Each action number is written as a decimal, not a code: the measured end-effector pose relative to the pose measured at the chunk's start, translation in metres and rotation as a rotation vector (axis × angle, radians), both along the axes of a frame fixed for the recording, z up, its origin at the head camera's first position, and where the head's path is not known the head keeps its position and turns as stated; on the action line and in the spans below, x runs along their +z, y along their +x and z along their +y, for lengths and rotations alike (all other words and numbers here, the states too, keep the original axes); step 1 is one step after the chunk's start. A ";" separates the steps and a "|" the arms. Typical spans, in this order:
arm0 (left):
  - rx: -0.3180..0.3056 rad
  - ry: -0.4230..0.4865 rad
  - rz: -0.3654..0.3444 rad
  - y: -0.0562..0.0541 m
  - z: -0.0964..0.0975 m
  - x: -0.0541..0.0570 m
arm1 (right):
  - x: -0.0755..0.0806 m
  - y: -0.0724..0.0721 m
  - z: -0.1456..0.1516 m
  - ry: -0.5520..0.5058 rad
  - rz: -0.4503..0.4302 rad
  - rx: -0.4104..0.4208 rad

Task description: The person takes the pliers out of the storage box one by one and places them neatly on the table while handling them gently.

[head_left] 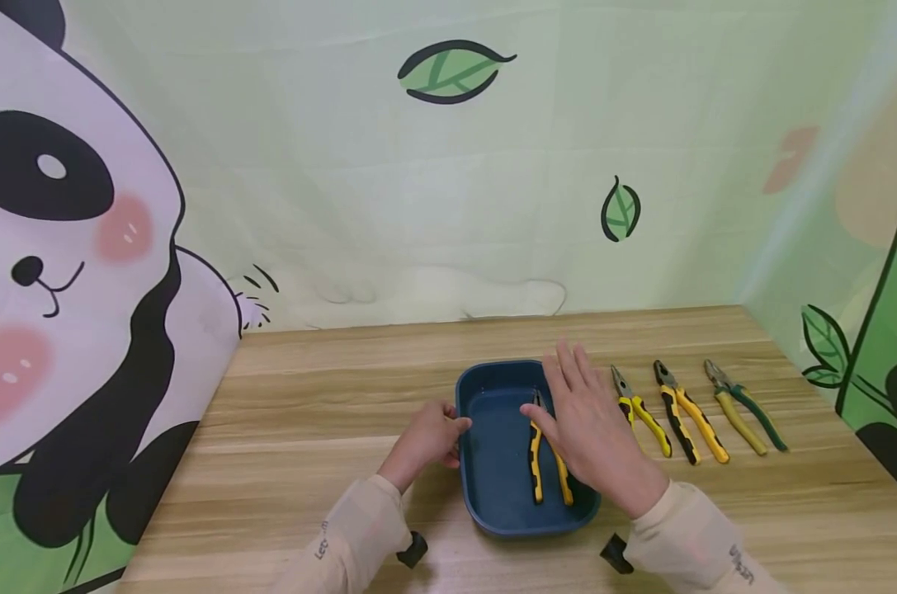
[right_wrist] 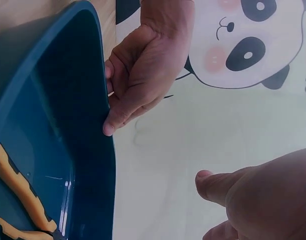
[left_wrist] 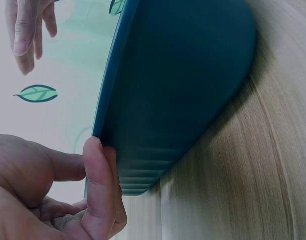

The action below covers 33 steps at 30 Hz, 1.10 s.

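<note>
A dark blue rectangular tray (head_left: 493, 470) lies on the table, and inside it is a pair of pliers (head_left: 535, 470) with yellow and black handles. My left hand (head_left: 427, 437) pinches the tray's left rim, thumb at the edge and fingers against the outer wall (left_wrist: 157, 100). Over the tray's right side hovers my right hand (head_left: 592, 429), fingers straight and holding nothing. It partly hides those pliers and the rim. In the right wrist view, the handles (right_wrist: 23, 192) rest on the tray floor.
Right of the tray, three more pliers lie in a row: a yellow-and-black pair (head_left: 650, 422) with narrow jaws, an orange-yellow-and-black pair (head_left: 674, 417), and a pair with one tan and one green handle (head_left: 740, 422). A printed cloth (head_left: 329, 181) hangs behind the wooden table (head_left: 307, 396).
</note>
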<state>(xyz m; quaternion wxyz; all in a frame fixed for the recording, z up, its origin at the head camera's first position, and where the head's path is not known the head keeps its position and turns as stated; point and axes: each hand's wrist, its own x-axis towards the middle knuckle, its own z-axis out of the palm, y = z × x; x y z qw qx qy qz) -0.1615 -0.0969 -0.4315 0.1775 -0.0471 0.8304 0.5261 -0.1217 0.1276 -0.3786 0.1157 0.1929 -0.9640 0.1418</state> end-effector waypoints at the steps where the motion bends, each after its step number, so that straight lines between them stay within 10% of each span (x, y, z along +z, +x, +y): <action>1: 0.001 -0.001 -0.001 0.000 0.000 0.000 | 0.000 0.000 0.000 0.000 -0.004 0.001; 33: 0.004 0.008 -0.001 -0.001 -0.001 -0.002 | -0.019 0.006 -0.009 -0.014 0.035 -0.013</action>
